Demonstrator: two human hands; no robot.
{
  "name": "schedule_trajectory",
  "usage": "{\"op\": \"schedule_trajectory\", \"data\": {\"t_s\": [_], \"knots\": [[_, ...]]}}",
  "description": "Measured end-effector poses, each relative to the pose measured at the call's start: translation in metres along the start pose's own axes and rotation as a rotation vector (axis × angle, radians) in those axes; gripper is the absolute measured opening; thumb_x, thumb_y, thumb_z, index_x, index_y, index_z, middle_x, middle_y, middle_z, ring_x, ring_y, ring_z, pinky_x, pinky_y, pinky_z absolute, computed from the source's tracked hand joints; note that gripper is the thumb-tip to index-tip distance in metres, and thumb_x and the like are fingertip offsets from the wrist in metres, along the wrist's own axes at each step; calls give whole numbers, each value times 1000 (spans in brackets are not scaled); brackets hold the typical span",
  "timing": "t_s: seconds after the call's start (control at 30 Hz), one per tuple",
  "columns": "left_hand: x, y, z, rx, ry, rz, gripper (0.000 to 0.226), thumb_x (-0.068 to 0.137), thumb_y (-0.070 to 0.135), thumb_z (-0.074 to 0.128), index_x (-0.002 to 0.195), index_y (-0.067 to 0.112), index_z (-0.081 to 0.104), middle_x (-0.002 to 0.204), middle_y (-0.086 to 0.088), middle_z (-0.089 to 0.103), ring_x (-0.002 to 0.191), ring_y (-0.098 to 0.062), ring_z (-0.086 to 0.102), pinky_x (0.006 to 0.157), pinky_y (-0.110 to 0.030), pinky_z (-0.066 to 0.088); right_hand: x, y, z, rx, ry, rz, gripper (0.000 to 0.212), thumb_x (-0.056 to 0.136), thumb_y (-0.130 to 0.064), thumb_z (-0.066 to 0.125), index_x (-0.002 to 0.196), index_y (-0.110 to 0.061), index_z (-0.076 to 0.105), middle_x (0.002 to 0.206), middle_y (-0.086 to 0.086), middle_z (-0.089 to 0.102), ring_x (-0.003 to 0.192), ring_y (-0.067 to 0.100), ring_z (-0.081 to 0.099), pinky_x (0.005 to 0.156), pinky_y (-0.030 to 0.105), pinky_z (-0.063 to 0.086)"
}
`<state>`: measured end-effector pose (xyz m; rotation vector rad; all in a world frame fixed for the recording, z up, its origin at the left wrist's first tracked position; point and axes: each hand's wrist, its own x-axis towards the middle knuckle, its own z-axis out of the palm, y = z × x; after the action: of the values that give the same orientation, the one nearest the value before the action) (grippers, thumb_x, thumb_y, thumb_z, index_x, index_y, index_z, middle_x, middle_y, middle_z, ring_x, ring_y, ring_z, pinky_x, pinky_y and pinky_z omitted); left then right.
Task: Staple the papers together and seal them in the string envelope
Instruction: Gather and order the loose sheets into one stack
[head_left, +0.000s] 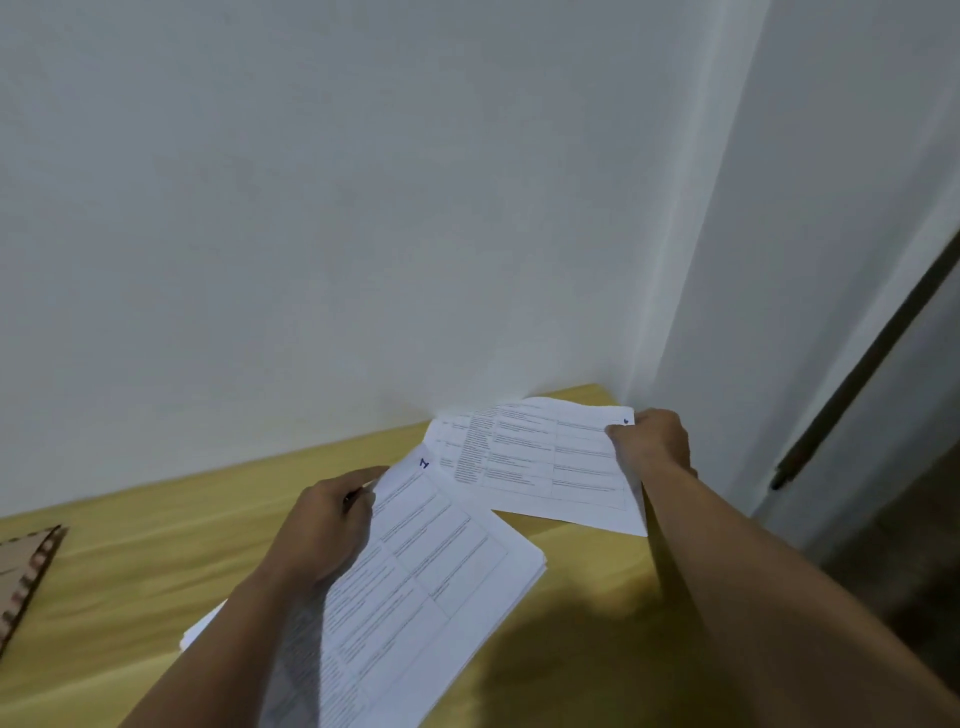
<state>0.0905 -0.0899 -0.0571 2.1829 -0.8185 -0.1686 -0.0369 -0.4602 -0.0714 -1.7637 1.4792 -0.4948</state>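
Observation:
A stack of printed papers (415, 587) with tables on them lies on the yellow wooden table (156, 561). My left hand (327, 525) grips the stack at its top left corner, thumb on the top sheet. A single printed sheet (535, 457) is held apart from the stack, toward the far right corner by the wall. My right hand (652, 441) pinches that sheet at its right edge, near a small blue mark. No stapler shows. At the left edge lies part of a brown envelope (23, 577) with a patterned border.
A white wall (363, 208) rises right behind the table. The table's right edge runs under my right forearm, with a dark floor (893, 545) and a door frame beyond it.

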Motion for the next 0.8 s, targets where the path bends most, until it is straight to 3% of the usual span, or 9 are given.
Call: {"op": "schedule_trajectory", "data": {"t_s": [0.07, 0.13, 0.2, 0.27, 0.33, 0.4, 0.6, 0.7, 0.8], "knots": [[-3, 0, 0, -9, 8, -3, 49, 99, 5, 51, 117, 47, 69, 100, 32, 73, 98, 11, 66, 78, -15, 48, -3, 0, 1, 13, 39, -21, 13, 85, -21, 76, 76, -15, 68, 80, 5, 71, 80, 32, 64, 91, 46, 39], [-6, 1, -2, -28, 26, 2, 49, 98, 4, 51, 121, 43, 70, 101, 31, 73, 98, 8, 67, 83, -23, 52, -6, -1, 2, 35, 92, -46, 25, 90, -19, 73, 67, -18, 62, 73, 4, 66, 76, 31, 60, 85, 45, 34], [-10, 7, -6, -31, 47, 16, 51, 98, 3, 51, 119, 46, 69, 101, 33, 72, 99, 8, 67, 87, -23, 53, -13, -7, -1, 77, 129, -131, 26, 92, -20, 73, 67, -21, 66, 73, 2, 68, 74, 30, 62, 89, 43, 44], [-14, 15, -12, -38, 61, 9, 57, 97, 3, 52, 111, 57, 66, 99, 34, 72, 97, 7, 67, 87, -22, 53, -21, -14, -8, 170, 91, -264, 9, 93, -17, 73, 90, -21, 81, 90, -1, 77, 83, 24, 68, 93, 38, 53], [-20, 24, -18, -57, 83, 7, 64, 97, 3, 52, 101, 66, 63, 96, 36, 72, 96, 7, 68, 85, -20, 53, -34, -28, -21, 253, 26, -399, 20, 94, -10, 73, 113, -12, 80, 101, -2, 76, 95, 17, 67, 91, 28, 50], [-27, 35, -25, -60, 116, 32, 69, 96, 3, 52, 97, 72, 61, 94, 39, 70, 95, 9, 68, 82, -17, 53, -49, -43, -34, 331, -35, -476, 27, 94, -9, 73, 121, -11, 78, 113, -2, 76, 105, 15, 68, 95, 25, 49], [-50, 64, -62, -47, 192, 117, 44, 95, 5, 55, 122, 35, 72, 102, 29, 73, 99, 12, 65, 86, -14, 51, -101, -87, -67, 461, -182, -641, 23, 99, -17, 71, 120, -14, 78, 117, -6, 77, 112, 11, 68, 103, 27, 51], [-63, 79, -89, 0, 238, 148, 40, 95, 8, 58, 126, 32, 70, 111, 21, 74, 101, 9, 65, 84, -10, 49, -132, -108, -86, 489, -246, -737, 19, 99, -17, 71, 116, -15, 80, 104, -15, 75, 102, 1, 68, 92, 14, 48], [-80, 97, -114, 6, 283, 173, 40, 95, 12, 58, 126, 34, 70, 114, 18, 74, 104, 5, 67, 92, -26, 55, -163, -128, -104, 479, -330, -819, 14, 99, -18, 71, 108, -21, 81, 96, -21, 73, 93, -9, 65, 78, 5, 47]]}}
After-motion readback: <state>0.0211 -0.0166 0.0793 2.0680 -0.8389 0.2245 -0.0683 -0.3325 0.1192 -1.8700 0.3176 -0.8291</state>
